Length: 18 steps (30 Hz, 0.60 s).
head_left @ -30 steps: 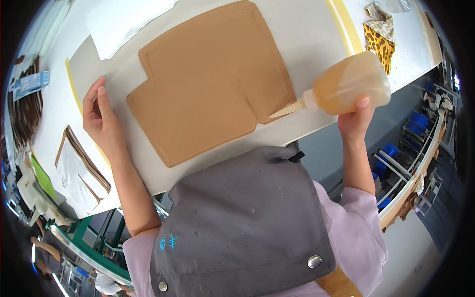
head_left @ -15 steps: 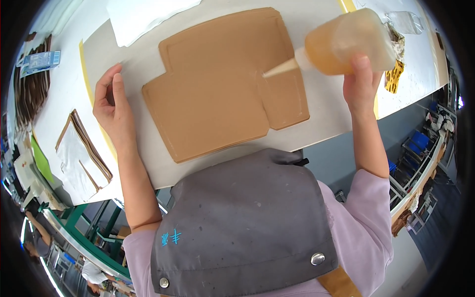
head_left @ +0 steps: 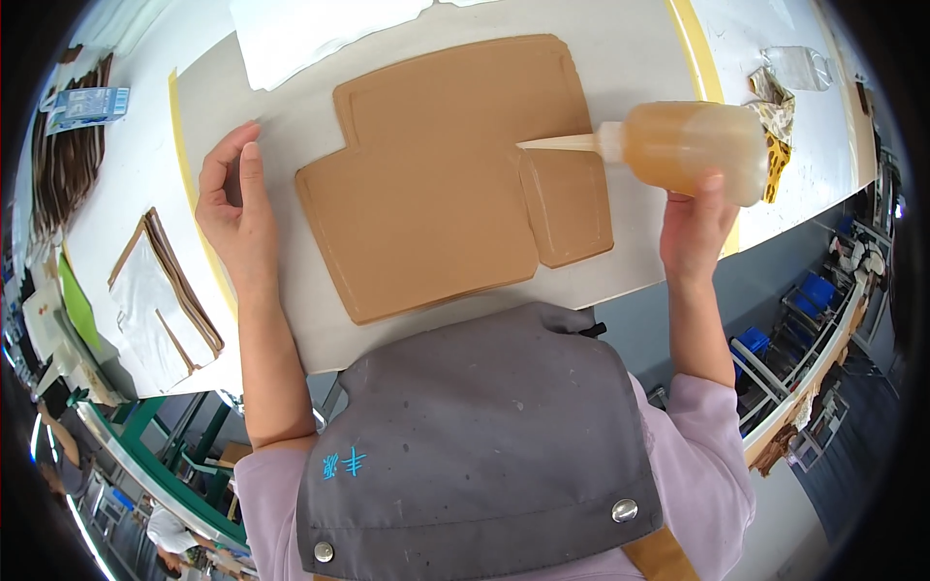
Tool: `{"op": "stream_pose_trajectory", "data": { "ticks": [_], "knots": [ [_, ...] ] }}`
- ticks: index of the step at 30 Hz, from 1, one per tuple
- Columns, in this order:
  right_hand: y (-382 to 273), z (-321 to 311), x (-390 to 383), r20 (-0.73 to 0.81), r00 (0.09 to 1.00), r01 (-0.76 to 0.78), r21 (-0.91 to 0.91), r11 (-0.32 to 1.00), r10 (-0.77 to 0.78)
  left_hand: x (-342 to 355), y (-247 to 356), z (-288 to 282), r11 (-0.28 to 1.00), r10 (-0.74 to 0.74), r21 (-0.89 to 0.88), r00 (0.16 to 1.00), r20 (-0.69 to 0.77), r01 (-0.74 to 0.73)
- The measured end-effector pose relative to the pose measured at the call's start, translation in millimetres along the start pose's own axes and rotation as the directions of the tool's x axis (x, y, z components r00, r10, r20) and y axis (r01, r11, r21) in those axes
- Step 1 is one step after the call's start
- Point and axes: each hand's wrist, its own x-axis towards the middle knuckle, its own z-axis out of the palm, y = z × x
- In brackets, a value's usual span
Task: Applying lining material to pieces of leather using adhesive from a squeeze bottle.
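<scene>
Bottle [head_left: 693,145], gripped in right hand [head_left: 692,237], partly hides spotted cloth [head_left: 778,163]; left hand [head_left: 240,218] curled, thumb apart; blue carton [head_left: 87,109] beyond.

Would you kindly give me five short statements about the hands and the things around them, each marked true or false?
1. The right hand holds a squeeze bottle. True.
2. The left hand is pressing on the brown piece. False: it is apart from it, to its left.
3. The bottle's nozzle points left, toward the brown piece. True.
4. The leopard-print cloth lies left of the brown piece. False: it lies to the right.
5. The person wears a dark grey apron. True.
</scene>
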Motion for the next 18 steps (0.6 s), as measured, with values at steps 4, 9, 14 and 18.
{"op": "stream_pose_trajectory", "data": {
  "ticks": [4, 9, 14, 18],
  "knots": [
    [-3, 14, 2, 0.029, 0.998, -0.049, 0.025, 0.998, 0.049, -2, 3, -1, 1.0, 0.009, 0.027, 1.0, 0.009, -0.009],
    [-10, 6, 8, 0.104, 0.993, -0.041, -0.108, 0.993, 0.052, -3, 4, -1, 0.999, -0.028, 0.042, 1.0, 0.002, 0.027],
    [-15, -23, -25, 0.116, 0.991, -0.041, -0.172, 0.984, 0.062, -5, 7, -5, 0.999, -0.033, 0.023, 0.999, -0.021, 0.034],
    [1, -29, -63, -0.02, 0.998, -0.063, -0.058, 0.996, 0.062, 0, -1, 0, 0.999, 0.037, 0.002, 0.998, -0.051, -0.037]
  ]
}}
